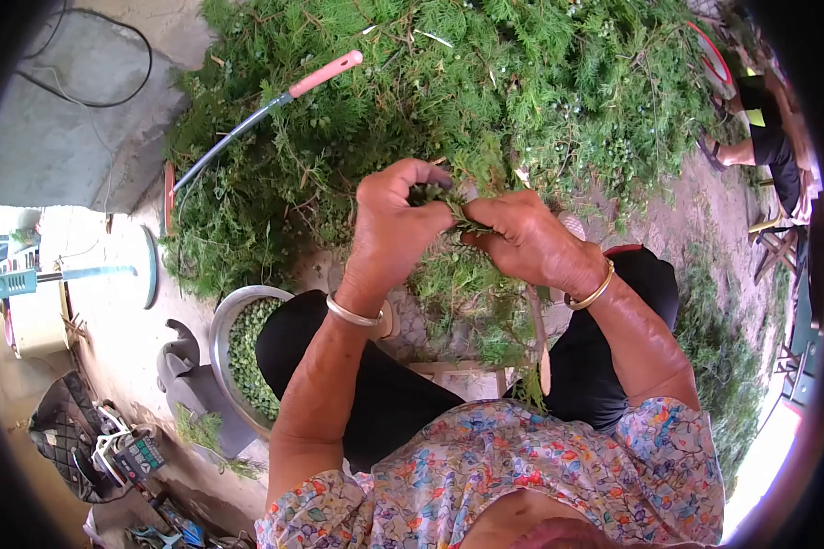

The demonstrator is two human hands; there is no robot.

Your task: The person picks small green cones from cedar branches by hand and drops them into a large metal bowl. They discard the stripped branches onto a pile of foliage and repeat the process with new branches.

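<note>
In the head view my left hand [395, 218] and my right hand [527, 240] are close together in front of me, fingers pinched. Between them runs a small green conifer sprig [460, 218], gripped at both sides. Dark bits, too small to make out, show by my left fingertips. Below and beyond my hands lies a big heap of cut conifer branches [540, 64], with small pale green berries among the leaves. Left of my knee, a metal basin [218, 340] holds many small green berries. A cut branch [536, 329] rests between my knees.
A long-handled tool with a pink grip [325, 73] lies on the heap's left side. At far left are a concrete slab [82, 110] and a pedestal fan [27, 282]. Grey boots [181, 355] stand beside the basin. Another person's leg [737, 153] shows at right.
</note>
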